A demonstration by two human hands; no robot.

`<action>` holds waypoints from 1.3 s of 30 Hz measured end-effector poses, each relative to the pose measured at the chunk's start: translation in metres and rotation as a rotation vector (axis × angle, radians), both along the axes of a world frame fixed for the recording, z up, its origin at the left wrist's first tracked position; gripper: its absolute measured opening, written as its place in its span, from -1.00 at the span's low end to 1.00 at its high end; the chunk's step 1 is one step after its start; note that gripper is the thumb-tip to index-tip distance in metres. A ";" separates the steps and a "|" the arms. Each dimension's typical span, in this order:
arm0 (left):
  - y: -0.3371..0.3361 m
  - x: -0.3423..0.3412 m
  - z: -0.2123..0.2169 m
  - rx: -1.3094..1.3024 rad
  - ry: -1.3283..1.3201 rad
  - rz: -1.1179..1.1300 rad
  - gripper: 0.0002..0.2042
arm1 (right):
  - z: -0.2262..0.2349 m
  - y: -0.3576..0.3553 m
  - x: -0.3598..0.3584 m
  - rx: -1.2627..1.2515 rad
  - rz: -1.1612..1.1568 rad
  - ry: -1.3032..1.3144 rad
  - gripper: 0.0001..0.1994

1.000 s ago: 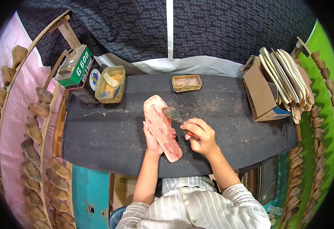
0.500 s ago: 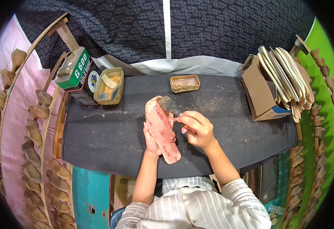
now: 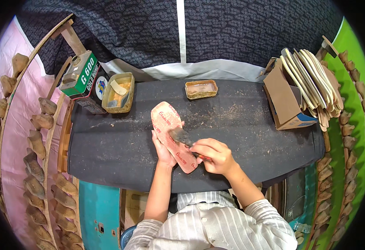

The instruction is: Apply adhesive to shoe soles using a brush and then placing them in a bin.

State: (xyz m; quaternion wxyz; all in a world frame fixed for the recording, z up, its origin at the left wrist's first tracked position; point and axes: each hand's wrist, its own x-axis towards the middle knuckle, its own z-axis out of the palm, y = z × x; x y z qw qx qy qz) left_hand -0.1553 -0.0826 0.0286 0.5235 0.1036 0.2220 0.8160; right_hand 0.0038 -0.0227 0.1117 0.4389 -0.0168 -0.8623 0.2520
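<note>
A pinkish insole (image 3: 168,121) with red print on it tilts across the middle of the head view, its wide end up and to the left. My left hand (image 3: 164,152) holds it from beneath and along its left edge; some of those fingers are hidden under it. In my right hand (image 3: 216,156) is a brush (image 3: 180,136), gripped by its reddish handle. The dark bristles lie against the middle of the insole's upper face, slightly blurred.
Toward the back stands a small tray (image 3: 201,96) of pale liquid. At left are a green-and-black metal can (image 3: 80,83) and a tub (image 3: 128,79) with scrapers in yellowish glue. A cardboard box (image 3: 283,98) of pale insoles (image 3: 305,77) stands right. Racks of wooden shoe lasts (image 3: 34,164) flank the dark table (image 3: 107,150).
The brush has moved from the insole's upper right edge down to its middle, my right hand lowering with it. The insole has turned, its wide end swinging left.
</note>
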 end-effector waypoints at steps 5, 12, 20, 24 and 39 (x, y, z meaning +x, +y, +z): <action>-0.005 0.001 0.006 0.144 -0.120 -0.103 -0.21 | -0.017 -0.011 -0.005 0.047 0.041 -0.072 -0.67; -0.006 -0.003 0.000 0.012 -0.005 0.010 -0.20 | -0.015 -0.003 0.018 -0.137 0.145 -0.141 -0.69; 0.002 0.004 -0.015 -0.070 0.211 0.084 -0.39 | -0.025 -0.006 0.013 -0.116 0.034 -0.064 -0.65; 0.002 0.007 -0.013 0.083 0.095 -0.014 -0.42 | -0.026 -0.008 0.006 -0.101 0.077 -0.039 -0.66; -0.002 0.004 -0.002 0.178 0.007 0.062 -0.41 | -0.012 -0.013 -0.004 0.021 0.172 -0.067 -0.67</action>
